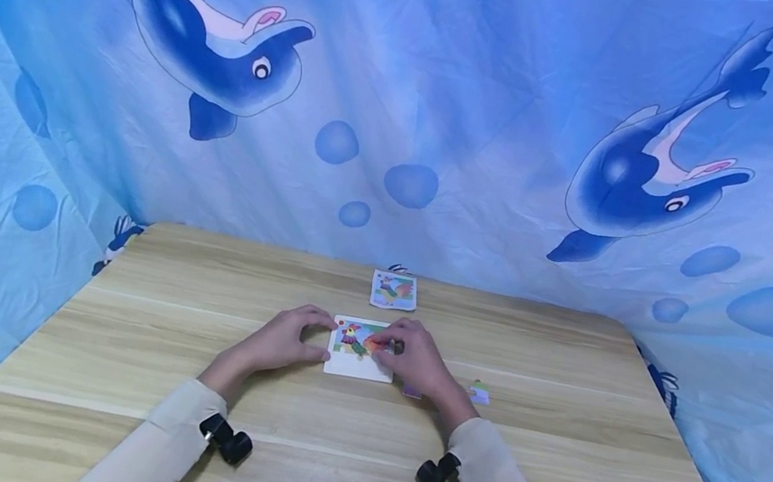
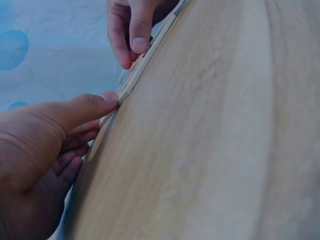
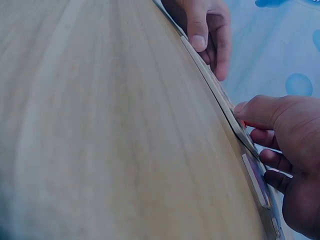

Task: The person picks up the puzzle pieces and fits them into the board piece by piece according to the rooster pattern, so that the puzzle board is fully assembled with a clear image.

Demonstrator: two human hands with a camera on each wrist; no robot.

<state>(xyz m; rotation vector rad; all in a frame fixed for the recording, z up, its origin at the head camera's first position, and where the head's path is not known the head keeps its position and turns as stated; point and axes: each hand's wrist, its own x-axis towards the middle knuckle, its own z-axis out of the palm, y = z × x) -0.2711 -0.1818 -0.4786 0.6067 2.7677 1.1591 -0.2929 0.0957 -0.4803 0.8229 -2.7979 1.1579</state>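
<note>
A small puzzle board with a white border lies flat on the table, its upper half filled with a colourful rooster picture and its lower strip plain white. My left hand holds the board's left edge, thumb at the near corner and fingers at the far one. Over the right part of the picture, my right hand pinches an orange-red puzzle piece between thumb and fingertips, close on the board. Most of that piece is hidden by the fingers.
Behind the board lies a picture card with the same rooster. A purple puzzle piece rests beside the board, partly under the right wrist. Farther right is a green and lilac puzzle piece. A blue dolphin curtain hangs behind the wooden table.
</note>
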